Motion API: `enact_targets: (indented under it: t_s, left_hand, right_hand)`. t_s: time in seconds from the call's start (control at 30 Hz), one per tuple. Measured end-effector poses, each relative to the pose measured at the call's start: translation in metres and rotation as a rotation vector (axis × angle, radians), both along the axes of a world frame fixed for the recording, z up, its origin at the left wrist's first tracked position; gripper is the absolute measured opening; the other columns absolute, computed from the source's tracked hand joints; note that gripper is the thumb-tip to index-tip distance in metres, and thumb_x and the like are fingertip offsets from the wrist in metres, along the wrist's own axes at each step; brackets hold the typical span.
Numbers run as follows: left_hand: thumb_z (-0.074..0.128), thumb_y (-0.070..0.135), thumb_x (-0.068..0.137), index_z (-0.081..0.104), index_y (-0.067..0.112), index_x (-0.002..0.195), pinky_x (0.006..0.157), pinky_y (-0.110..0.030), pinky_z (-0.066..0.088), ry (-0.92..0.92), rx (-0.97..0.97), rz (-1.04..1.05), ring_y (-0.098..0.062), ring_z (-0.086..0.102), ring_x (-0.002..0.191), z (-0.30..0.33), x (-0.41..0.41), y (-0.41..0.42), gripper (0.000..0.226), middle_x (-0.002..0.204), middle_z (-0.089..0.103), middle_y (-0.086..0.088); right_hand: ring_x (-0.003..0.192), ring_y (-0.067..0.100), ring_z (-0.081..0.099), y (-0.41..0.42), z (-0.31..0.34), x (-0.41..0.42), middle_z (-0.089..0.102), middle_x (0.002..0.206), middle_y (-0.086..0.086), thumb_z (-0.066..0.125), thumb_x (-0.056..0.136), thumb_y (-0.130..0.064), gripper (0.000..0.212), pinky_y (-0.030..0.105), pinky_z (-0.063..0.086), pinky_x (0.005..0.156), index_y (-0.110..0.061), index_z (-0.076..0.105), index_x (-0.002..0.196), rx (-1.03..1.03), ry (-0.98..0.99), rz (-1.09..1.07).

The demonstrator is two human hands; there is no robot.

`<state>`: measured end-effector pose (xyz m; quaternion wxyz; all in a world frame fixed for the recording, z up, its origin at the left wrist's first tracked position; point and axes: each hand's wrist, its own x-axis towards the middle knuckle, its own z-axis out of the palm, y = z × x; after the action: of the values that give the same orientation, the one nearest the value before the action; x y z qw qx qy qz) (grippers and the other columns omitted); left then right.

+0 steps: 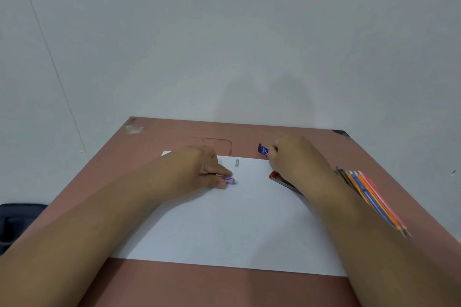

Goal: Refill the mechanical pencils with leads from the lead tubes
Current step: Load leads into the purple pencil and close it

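**Both hands down on the paper, one on a purple pencil, one on a blue lead tube**

The left hand (pixel 199 169) lies on the white sheet of paper (pixel 224 227) with its fingers curled, thumb and forefinger pinching the end of a purple mechanical pencil (pixel 230 180) that rests flat on the sheet; most of the pencil is hidden under the hand. The right hand (pixel 290 157) reaches past the far edge of the paper and grips a small blue lead tube (pixel 263 150) on the brown counter (pixel 224 286), its fingertips closed around the tube's near end. Between the two hands, near the far edge of the sheet, a small grey cap (pixel 237 163) lies by itself, apart from both. Just under the right wrist a pen with a red end (pixel 277 177) lies slantwise on the paper, its far part covered by the forearm. To the right of that arm, on the bare counter, a bunch of coloured pencils (pixel 369 194) in orange, blue, pink and darker shades lies side by side, touching one another, tips pointing toward the near right corner. A dark bag (pixel 17 222) shows beyond the counter's left edge, and a pale wall (pixel 224 32) rises behind
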<state>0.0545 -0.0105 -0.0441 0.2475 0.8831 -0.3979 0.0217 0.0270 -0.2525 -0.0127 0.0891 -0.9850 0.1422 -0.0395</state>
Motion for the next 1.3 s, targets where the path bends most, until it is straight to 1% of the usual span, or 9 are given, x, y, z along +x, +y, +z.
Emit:
enact_targets:
  t_s: [0.13,0.27,0.37,0.47,0.57,0.8,1.0,1.13,1.3]
  left_hand:
    - [0.063,0.074,0.078,0.074,0.043,0.112,0.076,-0.021,0.043,0.012,-0.038,0.037,0.009,0.052,0.094,0.004,-0.002,0.001,0.047,0.088,0.058,0.022]
    - [0.068,0.041,0.091,0.076,0.034,0.106,0.076,-0.022,0.042,0.005,-0.147,0.079,0.008,0.052,0.091,0.013,-0.008,-0.001,0.018,0.089,0.063,0.021]
    - [0.069,0.038,0.091,0.074,0.034,0.100,0.072,-0.017,0.044,0.007,-0.366,0.140,-0.002,0.056,0.080,0.016,-0.010,-0.005,0.011,0.085,0.065,0.022]
    - [0.070,0.045,0.084,0.064,0.046,0.117,0.074,-0.017,0.049,0.028,-0.554,0.172,-0.010,0.063,0.082,0.018,-0.010,-0.006,0.034,0.093,0.067,0.019]
    - [0.073,0.025,0.091,0.063,0.042,0.127,0.074,-0.019,0.050,-0.115,-0.531,0.092,-0.015,0.062,0.084,0.019,-0.013,-0.007,0.041,0.100,0.068,0.018]
    - [0.076,0.011,0.087,0.074,0.027,0.110,0.070,-0.014,0.044,-0.276,-0.488,0.078,-0.010,0.061,0.077,0.019,-0.009,-0.004,0.027,0.085,0.068,0.010]
    - [0.075,0.010,0.086,0.073,0.021,0.099,0.072,-0.006,0.039,-0.347,-0.501,0.144,0.000,0.056,0.081,0.025,-0.015,-0.005,0.017,0.084,0.064,0.018]
    - [0.075,0.011,0.085,0.070,0.019,0.092,0.068,-0.010,0.041,-0.362,-0.527,0.179,-0.005,0.057,0.080,0.025,-0.015,-0.005,0.012,0.084,0.066,0.015]
    - [0.074,0.008,0.085,0.069,0.021,0.092,0.069,-0.008,0.041,-0.336,-0.523,0.191,-0.001,0.059,0.082,0.024,-0.014,-0.003,0.015,0.085,0.065,0.020]
  right_hand:
    - [0.062,0.026,0.051,0.000,0.000,-0.008,0.058,0.072,0.003,0.045,0.096,-0.017,0.024,0.029,0.032,0.049,-0.013,0.053,0.074,0.195,-0.241,0.117]
    - [0.069,0.017,0.070,0.009,0.005,-0.016,0.072,0.076,-0.001,0.045,0.097,-0.022,0.020,0.034,0.055,0.060,-0.021,0.061,0.085,0.595,-0.375,0.219]
    - [0.062,0.013,0.064,0.015,0.010,-0.021,0.070,0.072,-0.004,0.049,0.097,-0.021,0.019,0.029,0.050,0.058,-0.028,0.065,0.091,0.728,-0.333,0.286]
    - [0.058,0.010,0.055,0.020,0.012,-0.027,0.068,0.070,-0.005,0.054,0.094,-0.017,0.020,0.029,0.046,0.058,-0.028,0.070,0.091,0.767,-0.278,0.363]
    - [0.059,0.013,0.051,0.026,0.011,-0.033,0.067,0.069,-0.001,0.055,0.093,-0.012,0.022,0.028,0.042,0.059,-0.024,0.072,0.088,0.837,-0.231,0.417]
    - [0.059,0.018,0.049,0.030,0.009,-0.031,0.071,0.077,0.013,0.057,0.095,-0.004,0.020,0.033,0.038,0.059,-0.012,0.074,0.094,1.056,-0.161,0.484]
    - [0.062,0.019,0.050,0.028,0.009,-0.030,0.071,0.083,0.018,0.054,0.101,-0.009,0.019,0.026,0.040,0.057,-0.012,0.074,0.098,1.237,-0.076,0.521]
    - [0.075,0.025,0.056,0.026,0.009,-0.033,0.073,0.089,0.018,0.055,0.101,-0.010,0.022,0.033,0.047,0.069,-0.011,0.077,0.107,1.342,-0.037,0.506]
    - [0.097,0.024,0.070,0.018,0.012,-0.033,0.076,0.111,0.012,0.066,0.094,-0.005,0.026,0.043,0.056,0.093,-0.018,0.079,0.112,1.291,0.041,0.506]
